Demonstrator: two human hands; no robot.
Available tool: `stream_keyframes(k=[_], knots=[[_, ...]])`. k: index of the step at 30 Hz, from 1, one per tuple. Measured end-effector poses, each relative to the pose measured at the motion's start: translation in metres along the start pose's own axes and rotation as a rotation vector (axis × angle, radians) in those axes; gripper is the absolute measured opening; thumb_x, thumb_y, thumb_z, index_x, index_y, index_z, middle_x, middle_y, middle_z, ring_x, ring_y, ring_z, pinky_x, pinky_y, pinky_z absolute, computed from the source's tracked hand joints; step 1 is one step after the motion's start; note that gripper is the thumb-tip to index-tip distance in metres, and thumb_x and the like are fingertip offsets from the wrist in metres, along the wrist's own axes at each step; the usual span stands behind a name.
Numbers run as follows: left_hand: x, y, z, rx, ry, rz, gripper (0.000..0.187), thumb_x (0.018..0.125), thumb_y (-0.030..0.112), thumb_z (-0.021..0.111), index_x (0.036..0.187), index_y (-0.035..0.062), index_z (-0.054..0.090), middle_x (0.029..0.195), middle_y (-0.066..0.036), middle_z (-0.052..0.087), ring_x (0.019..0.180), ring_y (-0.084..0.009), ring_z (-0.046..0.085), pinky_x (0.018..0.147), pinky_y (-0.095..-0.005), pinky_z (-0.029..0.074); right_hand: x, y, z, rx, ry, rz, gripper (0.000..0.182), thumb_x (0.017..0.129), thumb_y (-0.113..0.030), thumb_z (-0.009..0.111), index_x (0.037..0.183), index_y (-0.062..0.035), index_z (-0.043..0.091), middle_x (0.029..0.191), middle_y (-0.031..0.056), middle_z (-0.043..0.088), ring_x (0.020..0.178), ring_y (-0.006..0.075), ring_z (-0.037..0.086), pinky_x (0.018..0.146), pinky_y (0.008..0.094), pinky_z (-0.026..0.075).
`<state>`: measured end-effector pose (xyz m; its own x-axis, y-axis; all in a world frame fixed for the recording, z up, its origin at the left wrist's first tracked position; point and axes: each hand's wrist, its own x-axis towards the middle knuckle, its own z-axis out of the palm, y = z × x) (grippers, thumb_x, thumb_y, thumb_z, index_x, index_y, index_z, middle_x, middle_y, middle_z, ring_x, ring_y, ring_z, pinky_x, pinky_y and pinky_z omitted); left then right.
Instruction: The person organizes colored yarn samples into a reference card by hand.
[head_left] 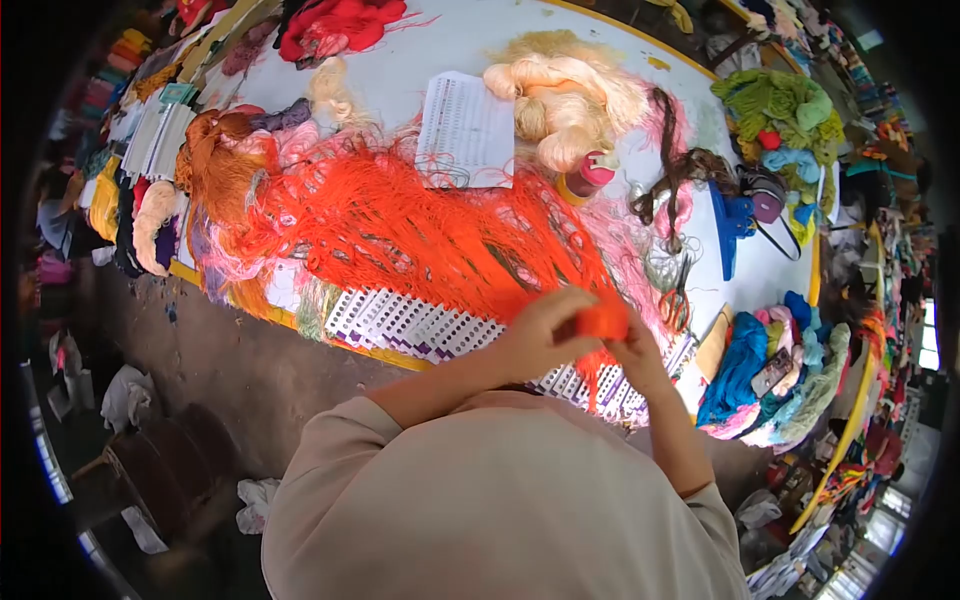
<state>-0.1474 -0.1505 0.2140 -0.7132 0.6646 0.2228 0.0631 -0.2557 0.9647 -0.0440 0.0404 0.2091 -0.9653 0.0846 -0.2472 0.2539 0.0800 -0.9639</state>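
Observation:
A mass of bright orange-red thread [400, 235] spreads across the table in front of me. Close to my body, my left hand [543, 328] curls around one side of a small bunch of orange thread [603, 316]. On its other side, my right hand [637, 347] pinches the same bunch; motion blurs the fingertips a little. Loose orange strands hang below the hands. Beneath them lie punched white cards [410, 325] with rows of dark holes, along the table's near edge.
A printed sheet [466, 130] lies beyond the orange thread, beside cream skeins [565, 95] and a thread cone [587, 178]. To the right are scissors [677, 300], a blue tool [732, 228], blue skeins [740, 370] and a phone [771, 372]. Brown skeins [215, 160] lie left.

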Motion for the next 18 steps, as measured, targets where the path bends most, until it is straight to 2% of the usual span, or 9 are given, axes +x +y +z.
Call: stream_keyframes(k=[2, 5, 6, 8, 9, 11, 13, 14, 18], knots=[[0.005, -0.024, -0.016, -0.063, 0.097, -0.281, 0.043, 0.087, 0.023, 0.069, 0.121, 0.0021, 0.055, 0.120, -0.014, 0.055, 0.098, -0.0247, 0.059, 0.087, -0.0316, 0.048, 0.012, -0.006, -0.044, -0.088, 0.087, 0.011, 0.043, 0.091, 0.003, 0.056, 0.133, -0.0017, 0.048, 0.121, 0.0058, 0.059, 0.114, 0.0150, 0.055, 0.099, 0.0304, 0.043], [-0.020, -0.135, -0.055, 0.789, 0.143, -0.418, 0.062, 0.086, 0.038, 0.067, 0.134, 0.0048, 0.046, 0.147, -0.024, 0.033, 0.135, -0.0356, 0.037, 0.107, -0.0471, 0.035, 0.032, -0.022, -0.113, 0.157, 0.310, -0.050, 0.045, 0.093, -0.006, 0.057, 0.136, -0.0026, 0.047, 0.118, 0.0051, 0.060, 0.105, 0.0132, 0.058, 0.094, 0.0292, 0.046], [-0.025, -0.149, -0.062, 0.797, 0.144, -0.420, 0.062, 0.086, 0.038, 0.067, 0.134, 0.0048, 0.046, 0.147, -0.024, 0.033, 0.135, -0.0356, 0.037, 0.107, -0.0471, 0.035, 0.039, -0.032, -0.137, 0.158, 0.354, -0.068, 0.044, 0.094, -0.008, 0.056, 0.136, -0.0027, 0.047, 0.118, 0.0050, 0.060, 0.103, 0.0129, 0.059, 0.092, 0.0291, 0.047], [-0.031, -0.167, -0.067, 1.088, 0.066, -0.853, 0.088, 0.083, 0.056, 0.063, 0.149, 0.0091, 0.028, 0.158, -0.026, 0.004, 0.146, -0.0425, 0.004, 0.113, -0.0592, 0.018, 0.057, -0.069, -0.171, 0.154, 0.494, -0.132, 0.045, 0.095, -0.016, 0.058, 0.137, -0.0035, 0.045, 0.116, 0.0055, 0.060, 0.098, 0.0129, 0.059, 0.091, 0.0297, 0.049], [-0.030, -0.174, -0.067, 1.092, 0.067, -0.862, 0.088, 0.083, 0.056, 0.063, 0.149, 0.0091, 0.028, 0.158, -0.026, 0.004, 0.146, -0.0425, 0.004, 0.113, -0.0592, 0.018, 0.066, -0.071, -0.204, 0.073, 0.590, -0.131, 0.045, 0.095, -0.019, 0.059, 0.135, -0.0038, 0.046, 0.114, 0.0057, 0.060, 0.097, 0.0130, 0.059, 0.092, 0.0307, 0.049], [-0.026, -0.183, -0.068, 1.170, -0.063, -1.021, 0.107, 0.079, 0.068, 0.059, 0.155, 0.0131, 0.007, 0.158, -0.021, -0.018, 0.145, -0.0435, -0.016, 0.112, -0.0662, 0.006, 0.087, -0.099, -0.243, -0.025, 0.672, -0.260, 0.046, 0.095, -0.021, 0.059, 0.135, -0.0028, 0.046, 0.115, 0.0063, 0.060, 0.097, 0.0147, 0.059, 0.090, 0.0315, 0.050], [-0.019, -0.188, -0.062, 1.219, -0.101, -1.077, 0.110, 0.078, 0.071, 0.057, 0.155, 0.0134, 0.002, 0.157, -0.022, -0.019, 0.145, -0.0432, -0.017, 0.111, -0.0664, 0.004, 0.110, -0.119, -0.295, -0.235, 0.700, -0.387, 0.040, 0.097, -0.018, 0.056, 0.133, -0.0016, 0.047, 0.118, 0.0076, 0.060, 0.106, 0.0172, 0.059, 0.091, 0.0317, 0.050], [-0.016, -0.189, -0.059, 1.264, -0.147, -1.128, 0.114, 0.078, 0.074, 0.055, 0.155, 0.0138, -0.003, 0.157, -0.022, -0.021, 0.144, -0.0429, -0.018, 0.111, -0.0667, 0.002, 0.125, -0.128, -0.305, -0.071, 0.737, -0.510, 0.037, 0.097, -0.018, 0.056, 0.130, -0.0015, 0.049, 0.117, 0.0068, 0.061, 0.107, 0.0167, 0.058, 0.090, 0.0297, 0.048], [-0.010, -0.195, -0.059, 1.236, -0.150, -1.167, 0.114, 0.078, 0.073, 0.055, 0.155, 0.0123, -0.003, 0.157, -0.023, -0.020, 0.144, -0.0421, -0.020, 0.111, -0.0662, -0.001, 0.174, -0.137, -0.350, -0.520, 0.901, -0.587, 0.038, 0.095, -0.021, 0.062, 0.126, -0.0005, 0.051, 0.117, 0.0068, 0.062, 0.106, 0.0152, 0.059, 0.091, 0.0305, 0.046]])
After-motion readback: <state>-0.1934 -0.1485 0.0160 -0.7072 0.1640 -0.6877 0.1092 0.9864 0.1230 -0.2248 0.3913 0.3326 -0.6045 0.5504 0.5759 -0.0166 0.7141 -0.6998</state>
